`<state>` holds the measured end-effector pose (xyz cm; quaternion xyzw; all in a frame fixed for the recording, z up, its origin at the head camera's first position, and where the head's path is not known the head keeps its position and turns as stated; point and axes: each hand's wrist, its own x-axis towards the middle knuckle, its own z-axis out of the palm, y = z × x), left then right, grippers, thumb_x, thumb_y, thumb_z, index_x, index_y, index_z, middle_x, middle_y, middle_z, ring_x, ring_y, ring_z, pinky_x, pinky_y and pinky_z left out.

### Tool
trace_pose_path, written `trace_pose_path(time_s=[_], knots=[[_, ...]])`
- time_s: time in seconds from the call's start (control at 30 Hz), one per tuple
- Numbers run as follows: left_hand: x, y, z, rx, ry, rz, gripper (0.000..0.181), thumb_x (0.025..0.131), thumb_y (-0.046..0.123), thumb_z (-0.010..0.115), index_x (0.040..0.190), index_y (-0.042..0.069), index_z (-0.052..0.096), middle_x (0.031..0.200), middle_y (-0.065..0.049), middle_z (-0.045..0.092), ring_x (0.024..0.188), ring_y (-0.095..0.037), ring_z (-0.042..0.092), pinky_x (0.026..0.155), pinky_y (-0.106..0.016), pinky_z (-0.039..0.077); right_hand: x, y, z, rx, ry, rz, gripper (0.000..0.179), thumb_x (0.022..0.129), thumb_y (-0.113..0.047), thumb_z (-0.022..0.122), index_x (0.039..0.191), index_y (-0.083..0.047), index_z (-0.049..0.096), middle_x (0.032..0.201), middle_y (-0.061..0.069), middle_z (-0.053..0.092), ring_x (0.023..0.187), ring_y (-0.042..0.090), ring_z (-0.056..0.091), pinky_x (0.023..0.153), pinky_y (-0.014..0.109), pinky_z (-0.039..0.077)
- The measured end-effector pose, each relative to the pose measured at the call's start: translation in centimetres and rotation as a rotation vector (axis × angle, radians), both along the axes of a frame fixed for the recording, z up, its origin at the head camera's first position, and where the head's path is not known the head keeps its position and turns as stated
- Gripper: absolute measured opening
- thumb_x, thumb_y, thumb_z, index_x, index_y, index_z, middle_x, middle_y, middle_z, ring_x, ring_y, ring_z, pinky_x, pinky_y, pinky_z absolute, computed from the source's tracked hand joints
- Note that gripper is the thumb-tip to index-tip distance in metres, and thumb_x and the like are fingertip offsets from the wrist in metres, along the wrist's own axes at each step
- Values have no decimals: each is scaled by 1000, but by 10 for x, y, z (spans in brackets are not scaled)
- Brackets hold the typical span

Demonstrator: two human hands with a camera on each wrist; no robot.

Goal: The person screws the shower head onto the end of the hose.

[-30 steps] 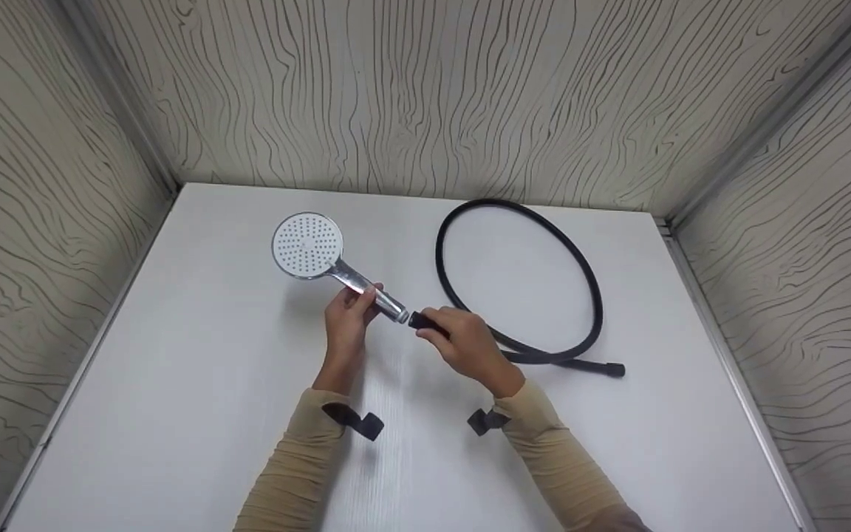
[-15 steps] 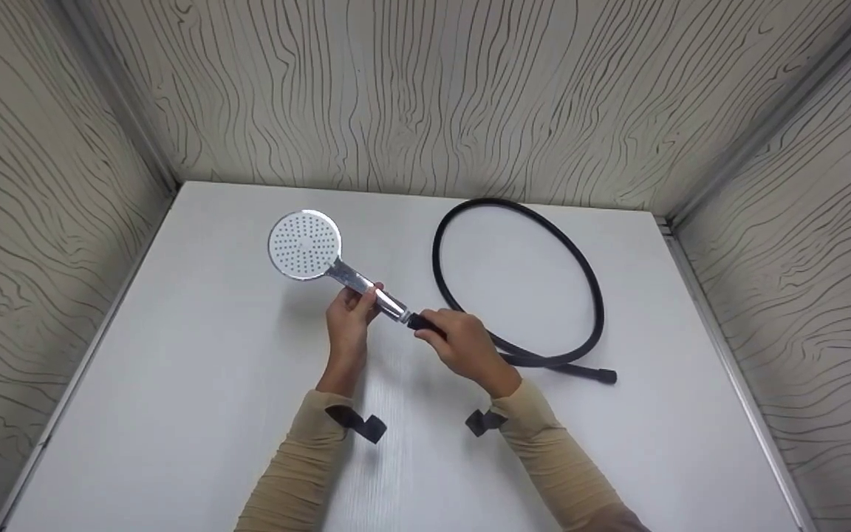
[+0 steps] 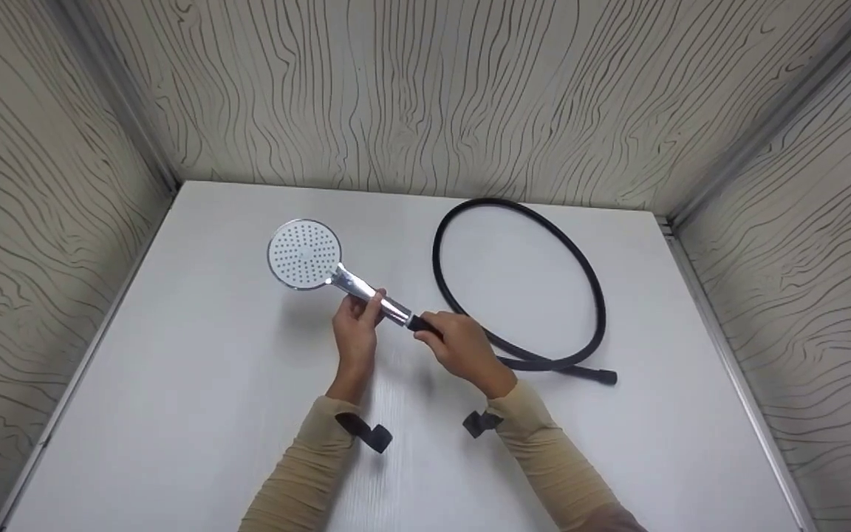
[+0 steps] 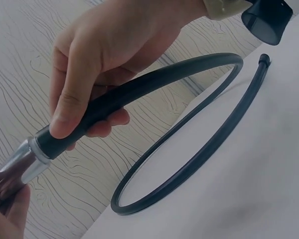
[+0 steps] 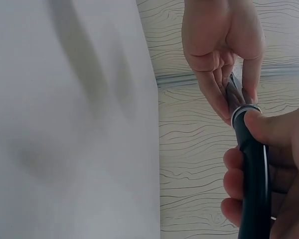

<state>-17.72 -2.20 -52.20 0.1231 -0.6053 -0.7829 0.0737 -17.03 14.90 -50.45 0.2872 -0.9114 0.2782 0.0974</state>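
Observation:
My left hand (image 3: pixel 356 332) grips the chrome handle of a shower head (image 3: pixel 304 253), whose round white spray face with many small nozzles points up toward the head camera. My right hand (image 3: pixel 464 347) holds one end of a black shower hose (image 3: pixel 597 295), thumb on one side and fingers curled round the other. In the left wrist view the hose's end fitting (image 4: pixel 52 142) meets the chrome handle (image 4: pixel 20 169), with a thin light ring showing at the joint. The right wrist view shows the same joint between both hands. Whether threads are engaged is hidden.
The hose lies in one large loop on the white table (image 3: pixel 196 414), its free end (image 3: pixel 607 377) at the right. Wood-patterned panels (image 3: pixel 411 96) wall in the back and both sides. A dark wrist mount (image 3: pixel 374 436) is on each sleeve.
The gap between handle and hose end has closed. The shower head first rose slightly, then dipped, and my left hand has shifted slightly right. The hose's free end moved a little left.

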Motion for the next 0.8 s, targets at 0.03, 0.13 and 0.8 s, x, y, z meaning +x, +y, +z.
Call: trace_pose_path(time_s=[0.03, 0.13, 0.8], knots=[[0, 1, -1, -2, 2, 6, 34, 97, 14, 59, 127, -3, 53, 126, -20, 65, 119, -29, 63, 98, -30, 54, 0, 0, -1, 1, 3, -8, 16, 94, -20, 65, 93, -5, 69, 70, 3, 63, 59, 8, 49, 53, 19, 41], [2, 3, -4, 12, 8, 29, 33, 97, 11, 58, 127, -3, 52, 126, -20, 64, 120, -28, 63, 97, -28, 54, -1, -1, -6, -12, 8, -29, 15, 93, -19, 66, 92, -4, 68, 70, 3, 63, 60, 8, 49, 54, 19, 42], [5, -1, -23, 63, 5, 13, 39, 98, 9, 55, 134, -3, 46, 131, -23, 60, 125, -33, 58, 97, -23, 53, -8, -1, -15, -63, -370, 40, 25, 103, -22, 48, 92, -5, 62, 71, -6, 48, 64, 8, 44, 57, 20, 37]])
